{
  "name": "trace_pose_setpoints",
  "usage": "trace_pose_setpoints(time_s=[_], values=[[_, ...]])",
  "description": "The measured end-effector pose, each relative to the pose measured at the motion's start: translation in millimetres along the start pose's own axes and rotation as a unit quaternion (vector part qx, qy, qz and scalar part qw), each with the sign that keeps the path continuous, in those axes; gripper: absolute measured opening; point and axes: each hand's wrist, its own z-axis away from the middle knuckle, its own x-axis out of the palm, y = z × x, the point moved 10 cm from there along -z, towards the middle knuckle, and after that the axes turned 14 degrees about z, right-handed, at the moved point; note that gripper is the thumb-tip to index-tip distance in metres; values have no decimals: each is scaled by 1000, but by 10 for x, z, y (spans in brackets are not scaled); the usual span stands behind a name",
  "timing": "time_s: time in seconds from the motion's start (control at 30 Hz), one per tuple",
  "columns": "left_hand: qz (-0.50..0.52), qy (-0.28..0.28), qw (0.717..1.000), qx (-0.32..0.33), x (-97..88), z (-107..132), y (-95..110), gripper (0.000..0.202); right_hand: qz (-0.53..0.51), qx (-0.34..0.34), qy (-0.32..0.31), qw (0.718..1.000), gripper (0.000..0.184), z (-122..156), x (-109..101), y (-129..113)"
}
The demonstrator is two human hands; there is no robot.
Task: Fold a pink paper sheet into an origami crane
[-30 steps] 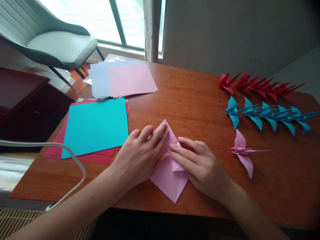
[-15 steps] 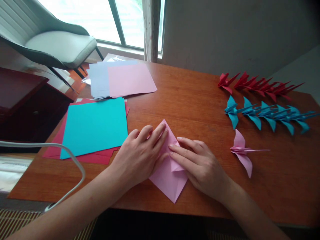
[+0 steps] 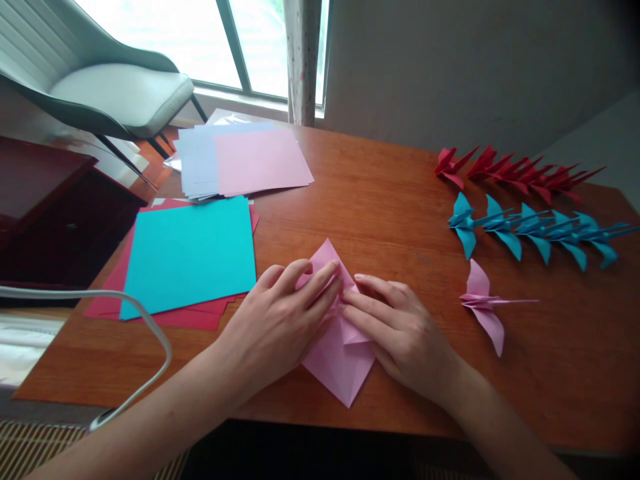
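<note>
Folded pink paper (image 3: pixel 343 370) lies near the front edge of the table (image 3: pixel 380 200), one corner towards twelve o'clock. Left hand (image 3: pixel 290 313): fingers bent, tips on its upper part. Right hand (image 3: pixel 410 330): fingers extended, close together on its right flap — pinching by either thumb cannot be determined. Pink crane (image 3: pixel 483 303) at three o'clock; teal sheet (image 3: pixel 193 257) at ten.

Folded sheet (image 3: pixel 340 365) on your table (image 3: pixel 375 193)
To your left, a near paper stack (image 3: pixel 193 257), a far stack (image 3: pixel 265 160) behind; to your right, a lone crane (image 3: pixel 481 303), then a middle crane row (image 3: pixel 527 230) and rear crane row (image 3: pixel 517 173) behind.
</note>
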Motion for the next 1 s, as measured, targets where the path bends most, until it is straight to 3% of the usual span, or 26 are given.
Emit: trace_pose_setpoints(time_s=[0.27,0.37,0.43,0.53,0.63,0.73,0.87,1.0], values=[[36,-15,999,3,64,27,-29,47,-17,0,-7,1000,32,14,23,1],[27,5,999,17,32,21,-9,45,-64,9,-27,998,35,33,19,20],[24,4,1000,19,39,16,-8,45,-123,37,-25,991,40,22,-9,83],[24,-3,1000,20,53,9,-6,45,-203,144,5,969,34,-64,-17,330],[27,-4,999,19,48,4,-2,44,-146,234,-5,961,19,-249,110,563],[34,-1,999,15,36,0,-4,44,-78,236,-44,968,12,-520,298,666],[48,-4,999,16,47,5,-5,43,-65,251,-56,964,2,-742,445,816],[58,1,998,14,61,14,-18,44,-55,265,-66,960,13,-847,507,896]])
